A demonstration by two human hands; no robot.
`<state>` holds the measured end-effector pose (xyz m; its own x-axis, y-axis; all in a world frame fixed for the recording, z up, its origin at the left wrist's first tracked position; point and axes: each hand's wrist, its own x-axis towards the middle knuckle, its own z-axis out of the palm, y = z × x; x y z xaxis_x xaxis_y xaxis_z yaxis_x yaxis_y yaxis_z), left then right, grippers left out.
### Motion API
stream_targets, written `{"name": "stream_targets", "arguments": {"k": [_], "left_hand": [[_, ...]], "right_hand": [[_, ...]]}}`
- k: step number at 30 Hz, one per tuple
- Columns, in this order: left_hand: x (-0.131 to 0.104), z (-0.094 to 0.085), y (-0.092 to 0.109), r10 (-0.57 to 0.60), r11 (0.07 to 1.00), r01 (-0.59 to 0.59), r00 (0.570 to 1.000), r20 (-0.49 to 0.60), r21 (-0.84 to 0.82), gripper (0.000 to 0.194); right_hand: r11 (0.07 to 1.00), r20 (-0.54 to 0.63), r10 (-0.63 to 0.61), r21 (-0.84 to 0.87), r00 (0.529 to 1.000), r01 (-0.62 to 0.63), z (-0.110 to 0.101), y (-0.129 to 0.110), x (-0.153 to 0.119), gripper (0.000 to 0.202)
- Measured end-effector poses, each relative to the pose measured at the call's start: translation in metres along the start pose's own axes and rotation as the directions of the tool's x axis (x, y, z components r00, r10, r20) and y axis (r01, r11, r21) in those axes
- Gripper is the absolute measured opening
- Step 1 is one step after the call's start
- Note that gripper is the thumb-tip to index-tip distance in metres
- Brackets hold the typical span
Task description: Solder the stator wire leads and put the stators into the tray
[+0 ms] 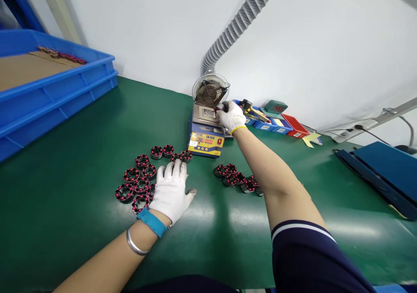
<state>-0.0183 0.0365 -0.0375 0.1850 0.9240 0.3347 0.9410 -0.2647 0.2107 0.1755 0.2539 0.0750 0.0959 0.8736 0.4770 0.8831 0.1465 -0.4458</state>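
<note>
My left hand [172, 191], in a white glove, lies with fingers spread on the green table, its fingertips touching two of the ring-shaped parts with red windings [142, 184] grouped on the left. My right hand [232, 116], also gloved, is closed around a similar ring part [217, 109] at the right edge of the solder pot's top. That machine, a blue and yellow solder pot [206, 143], has a lit red display, and a round fan [211, 92] stands behind it. Several more ring parts [239, 179] sit to the right, beneath my right forearm.
A large blue tray [58, 97] with cardboard and small parts stands at the left. A grey hose [241, 21] rises from the fan. Blue and red bins [295, 126] with tools line the wall. At the far right lies a blue case [384, 171] near a power strip [361, 128].
</note>
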Motion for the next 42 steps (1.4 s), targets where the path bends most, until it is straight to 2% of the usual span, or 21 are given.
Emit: {"name": "stream_targets", "arguments": {"k": [4,10,15,21,25,28,30,32,33,35,38,40,42], "left_hand": [[-0.001,-0.002,0.002,0.014,1.0,-0.014,1.0,-0.018,-0.024,0.066],[-0.003,-0.008,0.009,0.068,0.995,-0.07,0.997,-0.033,-0.07,0.058],[-0.003,-0.007,0.007,0.031,0.999,-0.034,0.993,-0.112,-0.024,0.054],[-0.003,-0.006,0.002,0.024,0.999,-0.023,1.0,-0.006,0.031,0.056],[-0.002,-0.008,0.002,0.024,1.0,-0.024,1.0,-0.002,0.02,0.05],[0.0,-0.009,0.002,0.012,1.0,-0.012,1.0,-0.014,-0.013,0.04],[0.001,-0.009,0.001,0.0,1.0,-0.001,1.0,-0.018,-0.029,0.036],[0.001,-0.009,0.0,-0.004,1.0,0.003,1.0,-0.01,-0.029,0.033],[0.002,-0.009,-0.001,-0.003,1.0,0.003,1.0,-0.003,-0.025,0.032],[0.002,-0.01,-0.002,0.001,1.0,-0.001,1.0,0.013,-0.013,0.028],[0.002,-0.011,-0.004,0.022,1.0,-0.022,0.999,0.031,0.015,0.02],[0.001,-0.01,-0.005,0.041,0.999,-0.042,0.998,0.038,0.028,0.018],[0.001,-0.009,-0.006,0.051,0.998,-0.053,0.998,0.044,0.027,0.018]], "right_hand": [[0.998,0.035,0.004,-0.065,0.999,-0.001,0.003,0.001,-0.002,0.045],[0.999,0.043,-0.006,-0.052,0.999,0.009,0.002,-0.001,-0.003,0.044],[1.0,0.021,-0.006,-0.025,1.0,0.006,-0.001,-0.001,0.001,0.046],[1.0,0.017,-0.003,-0.017,1.0,0.004,-0.005,-0.004,0.001,0.045],[1.0,0.039,0.003,-0.022,0.999,-0.002,0.0,-0.003,-0.002,0.043],[0.999,0.022,-0.009,0.052,1.0,0.008,-0.001,-0.002,-0.001,0.041],[0.986,-0.003,-0.025,0.164,1.0,0.025,-0.006,-0.002,-0.005,0.041],[0.958,0.012,-0.031,0.286,0.999,0.026,-0.015,-0.002,-0.019,0.044],[0.947,0.056,-0.035,0.321,0.998,0.015,-0.019,-0.002,-0.031,0.046],[0.956,0.23,-0.073,0.294,0.97,0.002,-0.027,-0.004,-0.063,0.046],[0.992,0.541,-0.119,0.041,0.832,0.116,-0.033,-0.009,-0.118,0.04],[0.964,0.635,-0.095,-0.134,0.767,0.23,-0.031,-0.011,-0.144,0.04],[0.914,0.668,-0.068,-0.256,0.741,0.314,-0.026,-0.008,-0.155,0.04]]}}
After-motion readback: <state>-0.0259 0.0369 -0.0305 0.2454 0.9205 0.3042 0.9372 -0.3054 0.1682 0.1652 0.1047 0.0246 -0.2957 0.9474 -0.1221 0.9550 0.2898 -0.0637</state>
